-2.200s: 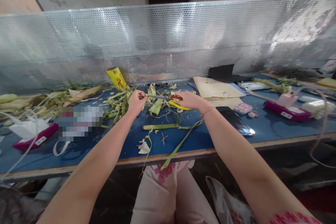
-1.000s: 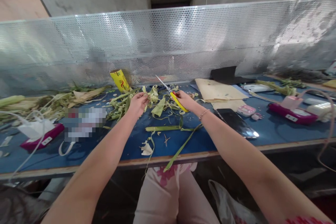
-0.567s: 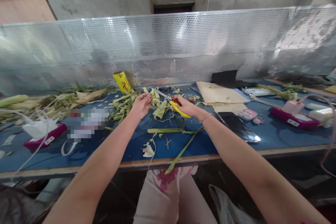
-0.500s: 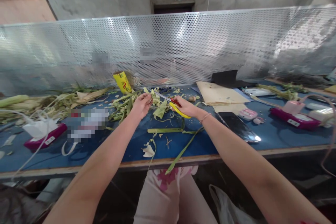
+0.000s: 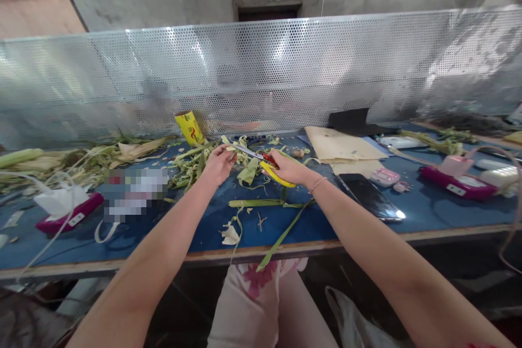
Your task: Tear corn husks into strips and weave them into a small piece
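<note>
My right hand (image 5: pixel 290 167) is closed round the yellow and red handles of a pair of scissors (image 5: pixel 261 159), whose blades point left toward my left hand. My left hand (image 5: pixel 219 162) pinches a pale green corn husk piece (image 5: pixel 230 147) just above the blue table (image 5: pixel 326 217). The blade tips sit close to the husk at my left fingers. A green husk leaf (image 5: pixel 247 172) hangs below the scissors. Cut strips (image 5: pixel 255 203) lie on the table in front of both hands.
A pile of husks and corn (image 5: pixel 73 160) lies at the left. A yellow roll (image 5: pixel 190 128) leans on the perforated metal screen (image 5: pixel 261 70). Brown paper (image 5: pixel 338 148), a dark phone (image 5: pixel 369 190), pink devices (image 5: pixel 457 182) and a magenta device with white cable (image 5: pixel 65 212) lie around.
The scissors swung down from pointing up-left to lying nearly level, blades toward my left hand. My left hand stayed at the husk, lifting slightly. The camera view shifted a little.
</note>
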`<action>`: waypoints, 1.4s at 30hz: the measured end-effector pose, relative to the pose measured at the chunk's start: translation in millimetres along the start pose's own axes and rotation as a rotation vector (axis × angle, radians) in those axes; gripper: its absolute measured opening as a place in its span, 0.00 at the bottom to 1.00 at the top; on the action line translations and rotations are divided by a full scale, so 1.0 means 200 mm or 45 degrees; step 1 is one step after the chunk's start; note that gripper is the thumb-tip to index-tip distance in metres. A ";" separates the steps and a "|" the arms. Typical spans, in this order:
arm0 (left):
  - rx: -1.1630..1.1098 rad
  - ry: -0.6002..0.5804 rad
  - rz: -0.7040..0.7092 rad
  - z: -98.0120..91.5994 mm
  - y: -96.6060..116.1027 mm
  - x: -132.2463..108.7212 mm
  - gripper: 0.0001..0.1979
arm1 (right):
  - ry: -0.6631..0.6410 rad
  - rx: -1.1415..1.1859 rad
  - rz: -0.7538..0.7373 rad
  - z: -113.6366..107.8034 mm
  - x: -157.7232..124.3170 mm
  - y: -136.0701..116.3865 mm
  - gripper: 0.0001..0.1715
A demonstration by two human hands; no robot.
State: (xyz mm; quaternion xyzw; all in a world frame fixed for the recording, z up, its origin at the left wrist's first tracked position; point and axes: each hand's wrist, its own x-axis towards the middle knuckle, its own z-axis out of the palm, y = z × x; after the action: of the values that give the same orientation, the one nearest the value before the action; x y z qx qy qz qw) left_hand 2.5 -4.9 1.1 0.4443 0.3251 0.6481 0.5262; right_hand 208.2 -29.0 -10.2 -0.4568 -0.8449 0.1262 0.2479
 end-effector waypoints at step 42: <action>0.246 0.113 0.131 0.00 0.00 0.00 0.17 | 0.361 -0.167 0.029 -0.07 -0.01 0.04 0.14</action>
State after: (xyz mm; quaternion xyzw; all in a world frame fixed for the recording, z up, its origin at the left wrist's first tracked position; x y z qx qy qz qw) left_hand 3.2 -4.4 2.0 0.4800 0.3859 0.6589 0.4319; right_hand 222.3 -25.1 -3.0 -0.4947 -0.8027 0.0078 0.3331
